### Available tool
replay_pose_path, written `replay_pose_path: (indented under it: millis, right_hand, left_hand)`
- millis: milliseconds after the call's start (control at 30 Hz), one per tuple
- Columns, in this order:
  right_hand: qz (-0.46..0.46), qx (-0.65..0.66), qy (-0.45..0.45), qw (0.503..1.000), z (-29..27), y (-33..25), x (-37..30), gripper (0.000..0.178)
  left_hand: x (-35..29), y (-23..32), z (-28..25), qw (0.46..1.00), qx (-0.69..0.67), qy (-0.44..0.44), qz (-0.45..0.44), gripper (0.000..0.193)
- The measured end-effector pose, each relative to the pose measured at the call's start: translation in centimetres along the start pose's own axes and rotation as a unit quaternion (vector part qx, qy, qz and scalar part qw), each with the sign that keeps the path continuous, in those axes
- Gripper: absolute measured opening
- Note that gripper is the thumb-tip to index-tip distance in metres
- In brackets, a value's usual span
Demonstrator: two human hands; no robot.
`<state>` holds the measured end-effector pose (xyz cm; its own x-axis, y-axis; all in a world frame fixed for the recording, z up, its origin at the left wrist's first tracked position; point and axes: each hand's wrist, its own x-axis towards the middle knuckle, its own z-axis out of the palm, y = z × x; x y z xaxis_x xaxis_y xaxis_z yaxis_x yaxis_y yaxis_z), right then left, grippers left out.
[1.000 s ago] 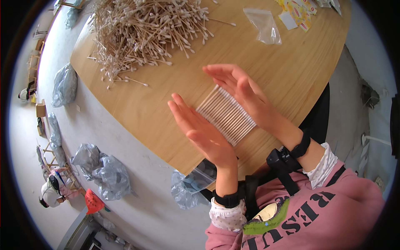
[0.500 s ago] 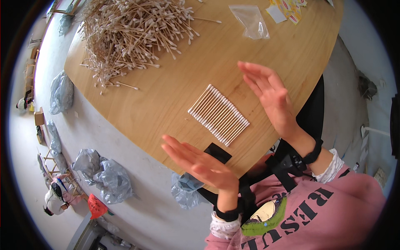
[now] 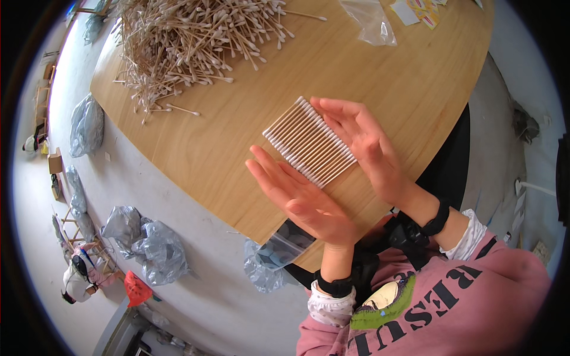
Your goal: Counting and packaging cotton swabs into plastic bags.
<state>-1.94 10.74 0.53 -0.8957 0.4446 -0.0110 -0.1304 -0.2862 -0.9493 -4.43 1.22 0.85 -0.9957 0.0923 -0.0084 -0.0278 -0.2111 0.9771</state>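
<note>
A neat row of cotton swabs [image 3: 309, 142] lies side by side on the wooden table, their white tips lined up along two slanting edges. My left hand [image 3: 306, 199] is open, fingers stretched out, close beside the lower-left line of tips. Along the upper-right line of tips stands my right hand [image 3: 368, 145], also open with straight fingers. Both palms face the row from opposite sides. Whether the hands touch the tips, I cannot tell. Neither hand holds anything.
A large loose heap of cotton swabs [image 3: 196, 44] covers the far left of the table [image 3: 202, 160]. Farther right lie a clear plastic bag [image 3: 371, 24] and yellow-and-white packets [image 3: 423, 12]. Another clear bag [image 3: 286, 244] sits at the near edge. Grey plastic bags [image 3: 157, 249] stand on the floor.
Both hands have come in toward the swab row from either side, the left moving up and right, the right moving left. The dark patch near the left hand is now covered or shifted.
</note>
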Motion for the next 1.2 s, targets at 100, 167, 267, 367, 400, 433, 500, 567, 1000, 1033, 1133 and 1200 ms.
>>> replay_pose_path:
  millis: [100, 167, 267, 367, 400, 433, 500, 567, 1000, 1033, 1133, 1200]
  right_hand:
    - [-0.018, -0.030, 0.004, 0.999, -1.1, -0.2, 1.6, 0.083]
    - [-0.043, -0.040, 0.035, 0.998, -1.9, -0.1, 3.1, 0.082]
    - [-0.053, -0.056, 0.034, 0.996, -0.7, 1.0, 5.2, 0.080]
    - [-0.035, -0.028, 0.005, 0.999, 0.9, 1.7, 6.0, 0.077]
    - [-0.036, -0.030, 0.006, 0.999, 0.8, 1.6, 6.0, 0.077]
    - [-0.028, -0.047, -0.008, 0.998, 0.7, 1.4, 5.9, 0.077]
    - [-0.020, -0.065, -0.020, 0.998, 0.4, 1.0, 5.8, 0.077]
    - [-0.036, -0.071, -0.022, 0.997, -0.2, 0.7, 5.5, 0.078]
    - [-0.101, -0.115, 0.065, 0.986, -4.2, -1.9, 3.1, 0.071]
    - [-0.120, -0.131, 0.076, 0.981, -5.3, -2.2, 2.5, 0.069]
    - [-0.119, -0.192, 0.125, 0.966, -8.6, -4.0, -1.1, 0.053]
    - [-0.052, -0.228, 0.166, 0.958, -9.5, -3.9, -3.2, 0.027]
  left_hand:
    - [1.8, 0.3, -0.5, 1.000, -0.003, 0.006, 0.011, 0.076]
    - [3.4, 0.2, -0.9, 1.000, 0.005, 0.009, 0.018, 0.077]
    - [5.4, -0.3, -0.6, 1.000, -0.019, -0.011, 0.007, 0.080]
    - [5.9, -0.2, -0.2, 0.998, -0.019, -0.052, 0.006, 0.082]
    - [5.7, -0.3, -0.3, 0.998, -0.006, -0.063, -0.001, 0.083]
    - [5.6, -0.4, -0.3, 0.997, 0.007, -0.073, -0.009, 0.083]
    - [5.3, -0.2, -0.7, 0.997, -0.004, -0.079, -0.016, 0.083]
    - [4.9, 0.0, -0.9, 0.996, -0.014, -0.084, -0.025, 0.083]
    - [3.3, 1.8, -3.1, 0.987, 0.055, 0.070, 0.133, 0.066]
    - [2.9, 3.0, -5.4, 0.976, 0.110, 0.069, 0.172, 0.068]
    - [-0.6, 5.3, -7.1, 0.942, 0.288, 0.056, 0.164, 0.071]
    - [-4.0, 5.2, -8.1, 0.944, 0.299, -0.032, 0.135, 0.073]
